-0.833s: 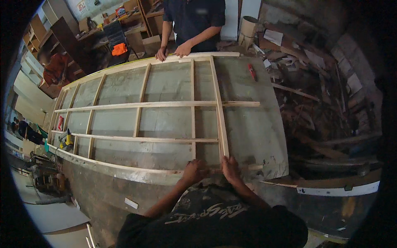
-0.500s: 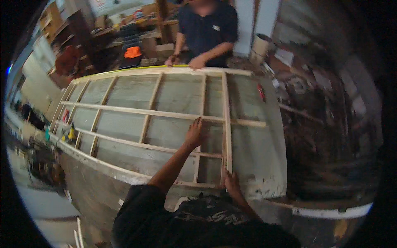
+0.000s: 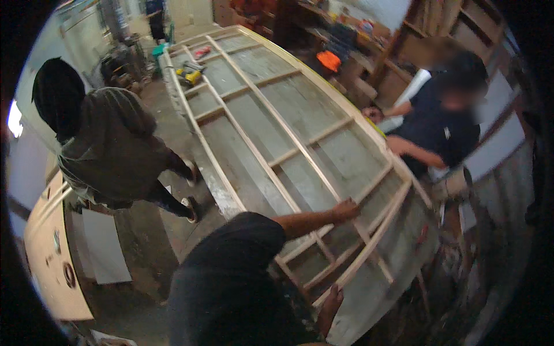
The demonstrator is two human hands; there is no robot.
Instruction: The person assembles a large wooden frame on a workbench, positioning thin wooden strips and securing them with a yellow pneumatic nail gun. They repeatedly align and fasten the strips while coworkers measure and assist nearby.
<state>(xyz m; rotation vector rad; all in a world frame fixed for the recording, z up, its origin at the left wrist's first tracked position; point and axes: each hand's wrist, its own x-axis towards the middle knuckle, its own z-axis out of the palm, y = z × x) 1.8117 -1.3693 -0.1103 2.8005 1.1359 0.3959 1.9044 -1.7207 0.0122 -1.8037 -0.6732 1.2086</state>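
A large lattice frame of pale wooden slats lies on a grey tabletop. My left hand is closed on a long slat in the near part of the frame, its fingers curled around the wood. Close to me, my right hand grips the near end of a wooden crosspiece, which runs away to the frame's right corner at a slant. Slats cross beneath this crosspiece; whether it is fastened to them I cannot tell.
A co-worker leans at the frame's right edge, along which a yellow tape measure runs. Another person stands left. A yellow drill and a red tool lie towards the far end. A light board stands left.
My view has swung left, bringing the standing person into sight. The crosspiece now slants more against the slats. My left hand's fingers have curled in; my right keeps hold of the crosspiece's end.
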